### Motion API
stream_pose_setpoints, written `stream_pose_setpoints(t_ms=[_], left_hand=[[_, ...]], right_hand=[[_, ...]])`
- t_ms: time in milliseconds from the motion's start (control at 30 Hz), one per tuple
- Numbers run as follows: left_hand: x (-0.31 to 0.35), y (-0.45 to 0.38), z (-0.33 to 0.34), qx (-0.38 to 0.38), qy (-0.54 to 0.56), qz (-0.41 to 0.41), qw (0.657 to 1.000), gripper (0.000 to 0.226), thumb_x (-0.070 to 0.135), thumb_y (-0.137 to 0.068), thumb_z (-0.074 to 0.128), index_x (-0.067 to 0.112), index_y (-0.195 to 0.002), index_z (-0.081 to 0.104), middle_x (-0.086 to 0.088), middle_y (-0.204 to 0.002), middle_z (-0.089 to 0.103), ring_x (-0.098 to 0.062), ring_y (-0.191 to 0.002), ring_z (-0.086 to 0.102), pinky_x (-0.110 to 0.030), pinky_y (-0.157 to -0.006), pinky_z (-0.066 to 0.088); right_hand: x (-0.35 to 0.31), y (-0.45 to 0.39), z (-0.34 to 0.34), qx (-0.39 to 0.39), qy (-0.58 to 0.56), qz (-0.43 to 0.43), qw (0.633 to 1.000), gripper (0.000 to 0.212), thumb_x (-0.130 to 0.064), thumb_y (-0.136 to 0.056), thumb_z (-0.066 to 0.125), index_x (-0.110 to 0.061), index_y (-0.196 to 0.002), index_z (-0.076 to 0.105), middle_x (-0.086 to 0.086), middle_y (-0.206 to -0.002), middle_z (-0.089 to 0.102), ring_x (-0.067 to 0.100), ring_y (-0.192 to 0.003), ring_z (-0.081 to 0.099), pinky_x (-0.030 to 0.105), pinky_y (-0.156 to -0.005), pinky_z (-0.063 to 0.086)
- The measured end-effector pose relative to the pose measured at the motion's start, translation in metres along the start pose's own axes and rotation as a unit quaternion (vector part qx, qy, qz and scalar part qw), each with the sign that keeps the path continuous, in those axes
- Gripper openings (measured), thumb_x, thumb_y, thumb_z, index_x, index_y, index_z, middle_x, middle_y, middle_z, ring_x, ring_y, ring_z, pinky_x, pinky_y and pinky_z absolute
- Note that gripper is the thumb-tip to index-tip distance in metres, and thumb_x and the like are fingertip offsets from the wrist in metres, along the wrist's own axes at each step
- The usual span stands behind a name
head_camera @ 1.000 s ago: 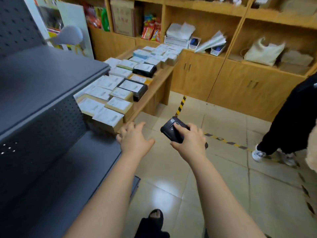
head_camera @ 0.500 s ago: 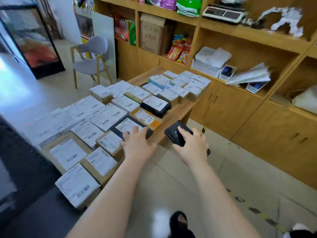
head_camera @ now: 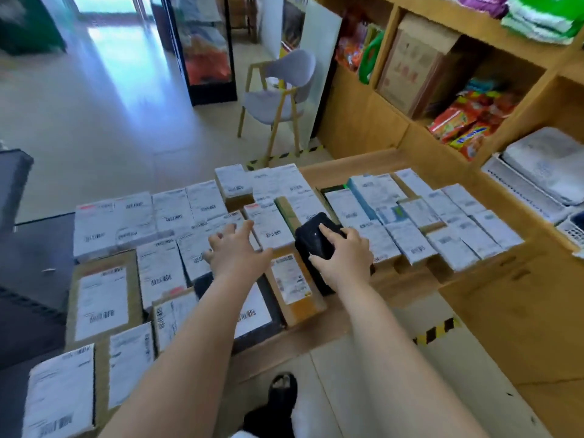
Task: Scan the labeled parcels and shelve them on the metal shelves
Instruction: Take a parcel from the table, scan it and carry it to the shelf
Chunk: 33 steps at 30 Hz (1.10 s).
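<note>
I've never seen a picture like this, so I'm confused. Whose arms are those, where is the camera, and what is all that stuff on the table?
The arms belong to a person wearing a camera on their head, so you see what they see, looking down. The right hand holds a black scanner, a gadget that reads barcodes. The left hand is open, fingers spread, reaching over the parcels. Those are boxes with white paper labels, packed side by side on a wooden table. Behind stand wooden shelves with snacks, and a grey chair.
</note>
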State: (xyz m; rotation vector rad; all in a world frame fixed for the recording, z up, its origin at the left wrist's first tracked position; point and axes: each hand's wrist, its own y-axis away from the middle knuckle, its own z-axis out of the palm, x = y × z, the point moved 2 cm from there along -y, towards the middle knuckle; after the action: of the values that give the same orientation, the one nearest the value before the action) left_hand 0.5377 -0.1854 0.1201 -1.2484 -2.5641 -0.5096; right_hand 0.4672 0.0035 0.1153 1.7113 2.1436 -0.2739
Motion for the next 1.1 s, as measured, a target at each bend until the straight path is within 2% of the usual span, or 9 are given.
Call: stream_pose_setpoints(t_ms=[133,300,433,567,667,833,967,1100], left_hand=[[0.021,-0.068,0.02,-0.014,0.017,-0.028,0.999,0.072,0.061,-0.089,0.058,0.036,-0.152,0.032,-0.002,-0.158,0.032,-0.033,-0.139,0.028,-0.049,-0.106,0.031],[0.065,-0.155,0.057,-0.091,0.05,-0.039,0.994,0.066,0.058,-0.094,0.053,0.039,-0.153,0.03,0.002,-0.16,0.029,-0.033,-0.143,0.026,-0.051,-0.11,0.029],[0.101,-0.216,0.077,-0.097,0.033,-0.042,0.994,0.063,0.054,-0.097,0.051,0.033,-0.153,0.032,0.0,-0.16,0.03,-0.033,-0.146,0.022,-0.051,-0.117,0.024],[0.14,-0.264,0.114,-0.142,0.017,-0.038,0.989,0.066,0.052,-0.1,0.044,0.033,-0.158,0.019,-0.004,-0.167,0.013,-0.036,-0.153,0.001,-0.053,-0.123,0.003],[0.164,-0.296,0.141,-0.174,-0.006,-0.056,0.983,0.066,0.047,-0.102,0.039,0.031,-0.16,0.01,-0.006,-0.168,0.006,-0.036,-0.153,-0.003,-0.053,-0.123,0.004],[0.191,-0.326,0.167,-0.199,-0.101,-0.098,0.97,0.07,0.06,-0.102,0.024,0.031,-0.16,-0.001,-0.006,-0.168,-0.006,-0.039,-0.152,-0.008,-0.058,-0.12,-0.002],[0.209,-0.353,0.178,-0.205,-0.101,-0.124,0.966,0.075,0.071,-0.097,0.02,0.037,-0.159,-0.005,-0.005,-0.167,-0.014,-0.04,-0.151,-0.013,-0.064,-0.118,-0.007],[0.237,-0.388,0.187,-0.197,-0.076,-0.104,0.972,0.07,0.065,-0.099,0.026,0.039,-0.158,0.001,-0.001,-0.167,-0.011,-0.039,-0.151,-0.013,-0.067,-0.117,-0.005]], right_hand=[[0.003,-0.078,0.011,-0.029,-0.001,-0.022,0.999,0.067,-0.05,-0.085,0.065,-0.045,-0.146,0.036,0.004,-0.147,0.036,0.03,-0.13,0.032,0.048,-0.106,0.035],[0.014,-0.183,0.007,-0.045,0.017,-0.019,0.999,0.068,-0.043,-0.082,0.066,-0.044,-0.145,0.04,0.006,-0.14,0.042,0.03,-0.121,0.037,0.045,-0.101,0.038],[0.022,-0.255,0.019,-0.051,0.021,-0.022,0.998,0.066,-0.042,-0.08,0.068,-0.045,-0.142,0.044,0.003,-0.141,0.042,0.029,-0.122,0.037,0.043,-0.101,0.039],[0.028,-0.319,0.038,-0.074,0.033,-0.054,0.995,0.065,-0.045,-0.084,0.065,-0.044,-0.144,0.042,0.003,-0.141,0.041,0.03,-0.121,0.036,0.042,-0.103,0.035],[0.039,-0.365,0.042,-0.079,0.029,-0.073,0.994,0.065,-0.044,-0.085,0.065,-0.042,-0.145,0.04,0.003,-0.141,0.04,0.03,-0.121,0.035,0.045,-0.104,0.034],[0.065,-0.417,0.039,-0.102,0.011,-0.116,0.988,0.066,-0.041,-0.086,0.067,-0.04,-0.146,0.039,0.003,-0.142,0.037,0.028,-0.124,0.033,0.043,-0.105,0.03],[0.082,-0.44,0.044,-0.122,-0.003,-0.127,0.984,0.066,-0.043,-0.086,0.067,-0.04,-0.146,0.039,0.003,-0.143,0.037,0.028,-0.125,0.032,0.045,-0.107,0.03],[0.094,-0.456,0.045,-0.129,-0.007,-0.124,0.984,0.065,-0.045,-0.085,0.066,-0.041,-0.145,0.041,0.004,-0.145,0.037,0.029,-0.127,0.033,0.044,-0.107,0.027]])
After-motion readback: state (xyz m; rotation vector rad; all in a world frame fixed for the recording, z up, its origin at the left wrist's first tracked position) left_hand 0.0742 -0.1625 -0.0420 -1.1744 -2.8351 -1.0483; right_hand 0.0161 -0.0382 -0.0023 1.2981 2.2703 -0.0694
